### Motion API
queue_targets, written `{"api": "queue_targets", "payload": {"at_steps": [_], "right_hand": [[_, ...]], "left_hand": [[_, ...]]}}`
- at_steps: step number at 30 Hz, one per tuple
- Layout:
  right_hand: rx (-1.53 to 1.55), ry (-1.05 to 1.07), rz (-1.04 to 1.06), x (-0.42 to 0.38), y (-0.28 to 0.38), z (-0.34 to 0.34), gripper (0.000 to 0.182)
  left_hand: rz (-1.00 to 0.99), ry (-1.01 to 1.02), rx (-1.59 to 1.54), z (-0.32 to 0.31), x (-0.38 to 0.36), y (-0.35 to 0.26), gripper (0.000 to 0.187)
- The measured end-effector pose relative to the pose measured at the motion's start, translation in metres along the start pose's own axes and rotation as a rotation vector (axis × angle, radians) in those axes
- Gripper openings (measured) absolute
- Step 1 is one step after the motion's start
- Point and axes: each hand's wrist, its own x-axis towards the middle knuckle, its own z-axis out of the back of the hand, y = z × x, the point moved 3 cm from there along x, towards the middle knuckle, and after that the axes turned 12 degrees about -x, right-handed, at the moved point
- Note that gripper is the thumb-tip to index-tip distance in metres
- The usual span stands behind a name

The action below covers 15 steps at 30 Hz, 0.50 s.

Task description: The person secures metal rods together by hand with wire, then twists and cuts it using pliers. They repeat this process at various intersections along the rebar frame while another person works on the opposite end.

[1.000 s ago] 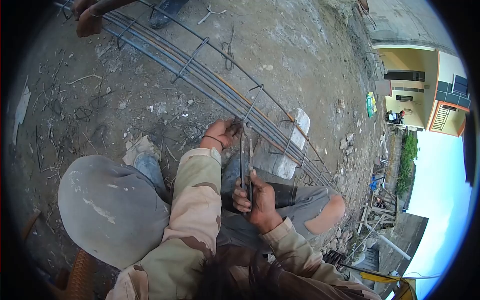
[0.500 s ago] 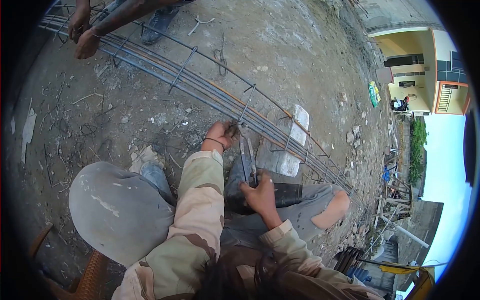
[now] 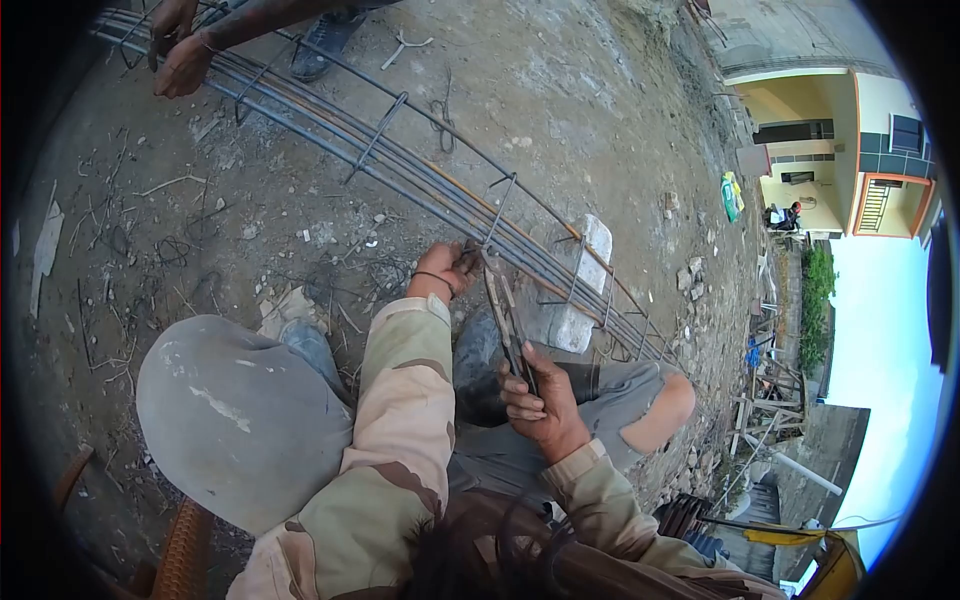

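Note:
My right hand (image 3: pixel 545 405) is wrapped round the handles of a pair of pincers (image 3: pixel 508 325). The jaws point away from me and touch the rebar cage (image 3: pixel 430 200) where a stirrup (image 3: pixel 500 212) crosses the long bars. Close beside the jaws, my left hand (image 3: pixel 447 270) has its fingers bent together under the nearest bar. What those fingers grip is hidden. A dark band circles the left wrist.
A white block (image 3: pixel 575 330) lies under the cage. At the upper left, another person's hands (image 3: pixel 180 65) work at the bars, with a boot (image 3: pixel 325 45) behind. Loose wire (image 3: pixel 440 125), stones and scraps litter the dirt. A rusty metal piece (image 3: pixel 185 545) stands by my left knee.
My right hand has turned over and moved slightly right and down. The pincers' handles have closed together and tilted. My left hand stays beside the bar.

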Motion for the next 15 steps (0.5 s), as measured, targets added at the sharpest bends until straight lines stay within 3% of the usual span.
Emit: {"api": "queue_targets", "payload": {"at_steps": [3, 4, 5, 7, 8, 9, 11, 13, 15], "right_hand": [[-0.145, -0.09, 0.061, 0.005, -0.008, 0.0, 0.049], [-0.297, -0.315, 0.034, -0.001, -0.004, -0.013, 0.053], [-0.29, -0.315, 0.041, -0.001, 0.006, -0.018, 0.053], [-0.585, -0.612, -0.08, -0.015, 0.031, -0.011, 0.045], [-0.966, -0.71, 0.083, -0.024, 0.046, -0.016, 0.036], [-0.965, -0.712, 0.085, -0.028, 0.047, -0.022, 0.036], [-2.041, -1.034, 0.528, -0.045, 0.06, -0.066, 0.035], [-2.18, -0.937, 0.608, -0.045, 0.063, -0.071, 0.04], [-2.774, -0.987, 0.663, -0.044, 0.059, -0.079, 0.039]], "left_hand": [[-0.028, -0.005, 0.04, 0.005, -0.001, 0.002, 0.023], [-0.047, 0.008, 0.046, 0.005, 0.001, 0.002, 0.023], [-0.043, 0.007, 0.055, 0.007, 0.003, 0.004, 0.023], [-0.073, 0.058, -0.035, 0.009, 0.006, 0.004, 0.026], [-0.069, 0.056, -0.03, 0.01, 0.004, 0.006, 0.026], [-0.082, 0.068, 0.003, 0.009, 0.004, 0.006, 0.026], [-0.095, 0.078, 0.02, 0.009, 0.001, 0.007, 0.027], [-0.124, 0.09, -0.016, 0.009, -0.003, 0.01, 0.024], [-0.161, 0.117, -0.025, 0.007, -0.008, 0.016, 0.024]]}}
